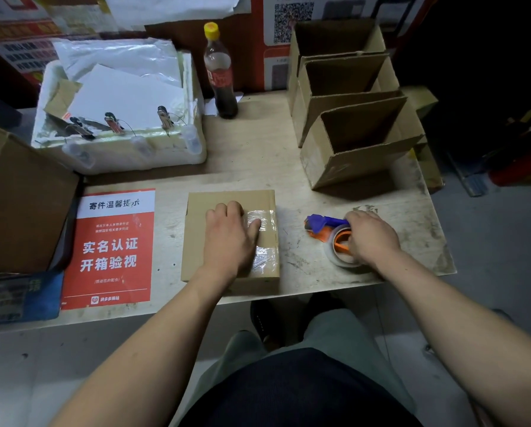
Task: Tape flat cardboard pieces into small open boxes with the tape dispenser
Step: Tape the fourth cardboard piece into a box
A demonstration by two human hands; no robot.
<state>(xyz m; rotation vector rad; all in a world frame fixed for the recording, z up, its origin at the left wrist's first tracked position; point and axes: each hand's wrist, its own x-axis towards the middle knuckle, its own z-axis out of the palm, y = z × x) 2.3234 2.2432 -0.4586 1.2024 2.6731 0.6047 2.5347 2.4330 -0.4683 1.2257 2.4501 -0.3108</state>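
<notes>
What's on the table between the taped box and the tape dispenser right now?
Nothing: in the head view the stretch of table between the cardboard box and the tape dispenser is bare, scuffed surface.

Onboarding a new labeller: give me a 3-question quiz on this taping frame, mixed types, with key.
1. True or false: the right hand is on the tape dispenser, which rests on the table.
2. Multiple choice: what does the left hand press on? A) the red notice B) the taped cardboard box C) the cola bottle
3. Fill in: the finished open boxes stand at the table's far ____ side.

Key:
1. True; its fingers curl round the tape roll.
2. B; fingers lie on the clear tape strip along the box's right edge.
3. Right.
</notes>
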